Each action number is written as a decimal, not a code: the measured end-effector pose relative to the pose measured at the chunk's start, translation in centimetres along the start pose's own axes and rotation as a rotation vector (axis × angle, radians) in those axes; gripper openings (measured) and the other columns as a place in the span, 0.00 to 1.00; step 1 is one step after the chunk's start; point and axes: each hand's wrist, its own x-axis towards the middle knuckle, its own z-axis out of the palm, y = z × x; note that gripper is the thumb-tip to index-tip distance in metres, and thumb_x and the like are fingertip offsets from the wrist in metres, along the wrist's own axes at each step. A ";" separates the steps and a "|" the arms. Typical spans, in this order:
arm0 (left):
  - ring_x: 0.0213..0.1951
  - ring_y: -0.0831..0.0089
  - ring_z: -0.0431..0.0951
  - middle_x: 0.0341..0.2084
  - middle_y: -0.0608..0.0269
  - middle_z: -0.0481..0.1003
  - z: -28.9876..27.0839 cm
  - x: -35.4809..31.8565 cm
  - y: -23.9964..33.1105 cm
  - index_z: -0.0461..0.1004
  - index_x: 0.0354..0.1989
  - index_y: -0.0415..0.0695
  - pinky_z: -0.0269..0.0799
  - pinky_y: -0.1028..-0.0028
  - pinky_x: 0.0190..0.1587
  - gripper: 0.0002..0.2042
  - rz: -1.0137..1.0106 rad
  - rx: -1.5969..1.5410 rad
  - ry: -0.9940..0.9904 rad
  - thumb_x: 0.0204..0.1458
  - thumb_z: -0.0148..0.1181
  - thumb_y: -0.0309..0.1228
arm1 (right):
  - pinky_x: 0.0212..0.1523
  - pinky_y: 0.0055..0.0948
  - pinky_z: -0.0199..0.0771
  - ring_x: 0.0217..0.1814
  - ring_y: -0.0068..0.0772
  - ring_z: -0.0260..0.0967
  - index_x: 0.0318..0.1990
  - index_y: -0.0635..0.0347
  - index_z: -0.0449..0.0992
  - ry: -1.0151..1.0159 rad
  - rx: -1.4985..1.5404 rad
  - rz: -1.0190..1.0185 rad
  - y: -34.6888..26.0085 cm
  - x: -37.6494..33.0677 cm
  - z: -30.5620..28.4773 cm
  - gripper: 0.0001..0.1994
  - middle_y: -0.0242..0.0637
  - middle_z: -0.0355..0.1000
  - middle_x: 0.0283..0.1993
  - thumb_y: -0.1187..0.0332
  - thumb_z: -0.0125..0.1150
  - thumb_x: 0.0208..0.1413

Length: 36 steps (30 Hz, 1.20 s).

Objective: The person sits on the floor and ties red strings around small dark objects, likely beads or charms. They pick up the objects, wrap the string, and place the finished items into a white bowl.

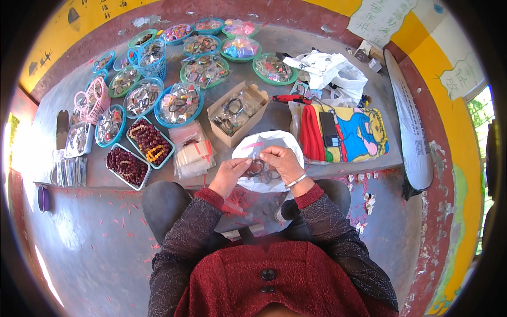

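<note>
Over my lap, both hands are pinched at the top of a small clear plastic bag [259,153] with a pinkish-red strip. A dark ring-shaped bracelet [255,168] shows at the bag, between the hands; whether it is fully inside I cannot tell. My left hand [228,176] grips the bag's left side. On the right side, my right hand [285,166] closes on it, with a light bangle [294,181] at the wrist. Beneath them an opened white plastic bag [292,142] holds more small packets, partly hidden by my hands.
Beyond the white bag stands a cardboard box [222,131] of bagged bracelets. Clear bags with red strips [193,156] lie to its left, near trays of dark beads [127,166]. Several baskets [179,110] fill the back left. A folded colourful towel [359,134] carries a phone [329,129].
</note>
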 end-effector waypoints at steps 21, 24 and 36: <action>0.39 0.76 0.75 0.39 0.55 0.74 -0.2 -0.1 0.8 0.72 0.42 0.34 0.73 0.84 0.37 0.10 -0.024 -0.395 0.089 0.54 0.50 0.24 | 0.28 0.18 0.73 0.31 0.23 0.72 0.34 0.67 0.75 -0.045 0.172 0.081 0.3 0.0 0.4 0.09 0.34 0.72 0.29 0.68 0.58 0.53; 0.41 0.72 0.75 0.39 0.52 0.74 -0.4 0.1 0.5 0.72 0.40 0.31 0.73 0.81 0.44 0.09 0.026 -0.454 0.080 0.54 0.49 0.23 | 0.27 0.19 0.73 0.30 0.22 0.71 0.34 0.66 0.75 -0.030 0.157 0.068 0.4 0.0 0.6 0.10 0.34 0.72 0.29 0.66 0.57 0.54; 0.42 0.63 0.75 0.36 0.51 0.74 -0.6 0.1 0.4 0.72 0.37 0.30 0.72 0.74 0.49 0.08 0.046 -0.493 0.086 0.54 0.49 0.23 | 0.25 0.22 0.71 0.28 0.25 0.71 0.33 0.66 0.75 -0.014 0.004 0.056 1.7 0.6 0.2 0.11 0.34 0.73 0.29 0.65 0.54 0.55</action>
